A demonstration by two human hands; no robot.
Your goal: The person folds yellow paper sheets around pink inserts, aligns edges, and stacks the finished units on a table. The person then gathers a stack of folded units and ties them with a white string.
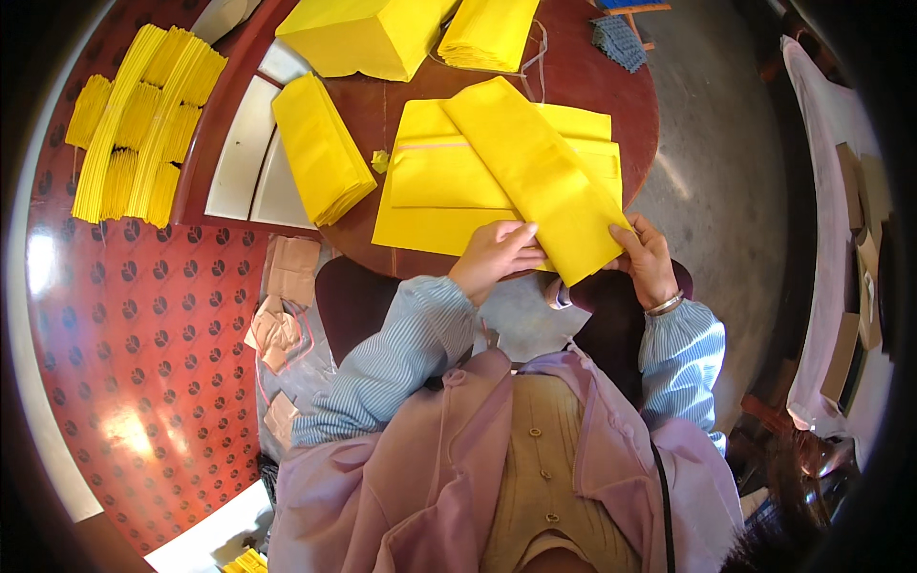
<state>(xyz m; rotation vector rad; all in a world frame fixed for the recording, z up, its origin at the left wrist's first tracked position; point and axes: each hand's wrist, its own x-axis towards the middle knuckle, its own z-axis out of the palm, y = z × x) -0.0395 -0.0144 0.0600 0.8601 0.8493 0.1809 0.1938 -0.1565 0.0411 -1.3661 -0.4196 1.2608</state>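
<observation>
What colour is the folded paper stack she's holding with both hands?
Bright yellow. The folded paper stack shows best in the head view, held by the left hand and right hand.

A round dark-red wooden table (pixel 611 115) stands on a grey concrete floor (pixel 716 191), with a red patterned mat (pixel 143 363) catching bright sunlight to the left and a pale cloth-draped surface (pixel 821 239) at right.

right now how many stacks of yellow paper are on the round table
5: one held by both hands, a flat one beneath it, one at the left edge, two at the far edge.
</observation>
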